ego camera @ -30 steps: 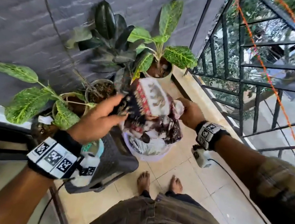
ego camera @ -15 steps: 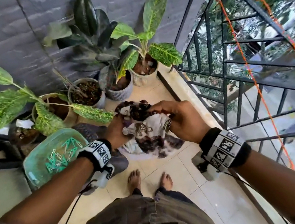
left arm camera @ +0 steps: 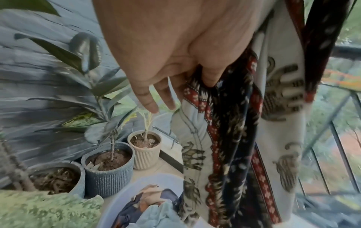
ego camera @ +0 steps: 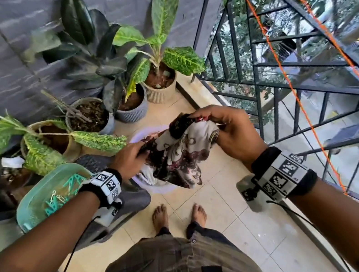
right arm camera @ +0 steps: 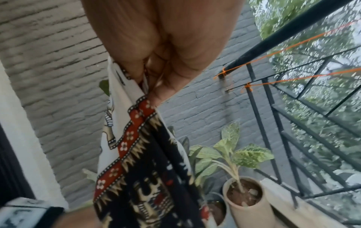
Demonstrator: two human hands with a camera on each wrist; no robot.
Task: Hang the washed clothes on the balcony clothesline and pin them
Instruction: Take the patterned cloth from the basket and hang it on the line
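Both the right hand [ego camera: 229,135] and left hand [ego camera: 127,159] pinch the patterned cloth [ego camera: 180,152], seemingly bunched, with the orange clothesline [ego camera: 299,102] above, nearer the right.

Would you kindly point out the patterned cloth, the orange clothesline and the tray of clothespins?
patterned cloth [ego camera: 179,157]: head view, middle of the hanging fabric.
orange clothesline [ego camera: 299,102]: head view, mid-span of the cord.
tray of clothespins [ego camera: 33,210]: head view, bare green base.

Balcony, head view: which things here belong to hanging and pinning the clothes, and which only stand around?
For the job:
- patterned cloth, held by left hand and right hand
- laundry basin
- orange clothesline
- green clothespins on teal tray

Just there:
- potted plants
- dark chair
- railing
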